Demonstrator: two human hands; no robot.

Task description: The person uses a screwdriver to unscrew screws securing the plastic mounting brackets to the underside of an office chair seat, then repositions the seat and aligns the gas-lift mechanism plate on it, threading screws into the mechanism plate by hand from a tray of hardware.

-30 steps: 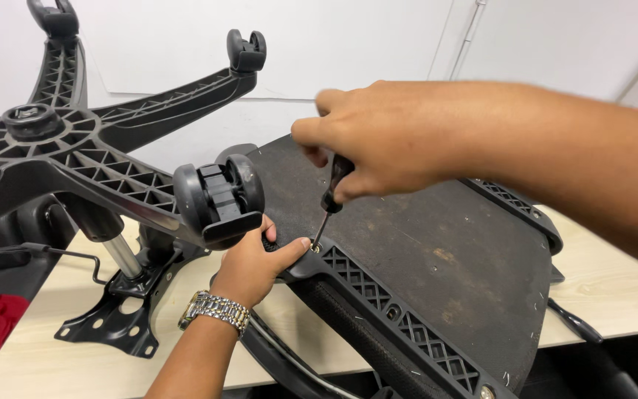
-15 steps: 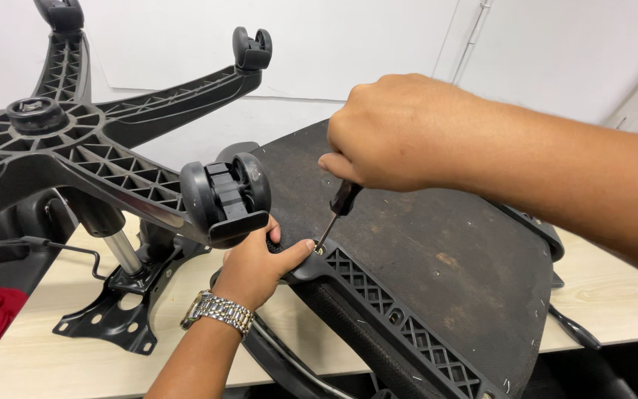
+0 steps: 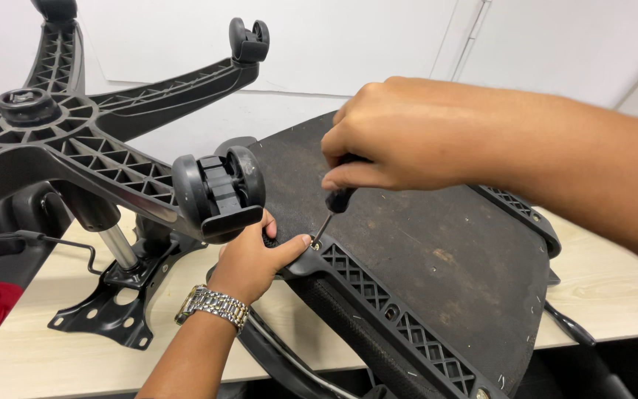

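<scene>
Nearest me, my left hand (image 3: 249, 262), wristwatch (image 3: 212, 307) on the wrist, curls around the edge of the upturned chair seat (image 3: 437, 258) lying on the bench (image 3: 614, 281), thumb pressing its black plastic rail (image 3: 393, 314). Above, my right hand (image 3: 385, 140) fists tightly around a screwdriver (image 3: 331, 210), tip apparently seated in a rail screw. Beyond rises the wheeled chair base (image 3: 75, 140).

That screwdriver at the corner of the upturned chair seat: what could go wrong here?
The screwdriver tip sits in a small screw right beside the left hand, whose thumb lies next to it; a slip could jab that thumb. The right hand holds the tool tilted, so it may ride out and chew the screw head. The star-shaped chair base with its caster hangs just above the left hand and could knock it if the chair shifts.
</scene>
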